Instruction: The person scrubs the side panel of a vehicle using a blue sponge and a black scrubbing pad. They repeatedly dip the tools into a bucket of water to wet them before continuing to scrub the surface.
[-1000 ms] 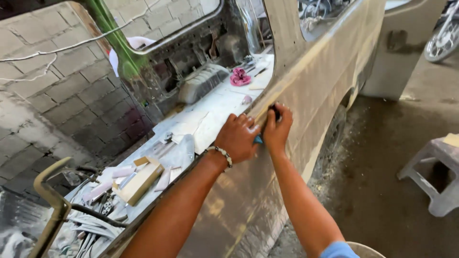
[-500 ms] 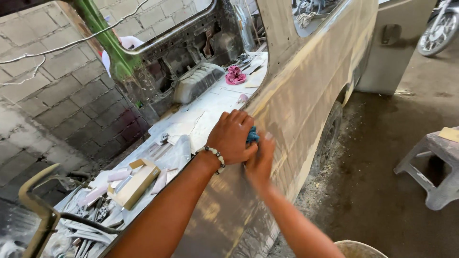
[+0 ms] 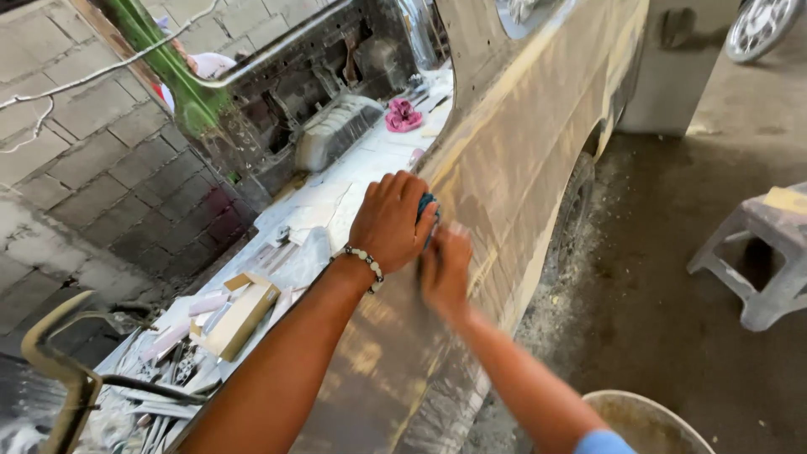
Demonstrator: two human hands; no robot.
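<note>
Against the car panel [image 3: 504, 168], both hands are sliding nearer, left hand [image 3: 391, 223] fingers gripping a blue sanding block [image 3: 427, 204], right hand [image 3: 445, 269] blurred, grip unclear.

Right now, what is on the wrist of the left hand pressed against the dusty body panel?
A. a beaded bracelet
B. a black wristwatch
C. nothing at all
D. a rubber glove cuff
A: a light beaded bracelet circles the wrist just behind the left hand, which covers a blue pad on the sanded vehicle panel; no watch or glove shows.
</note>
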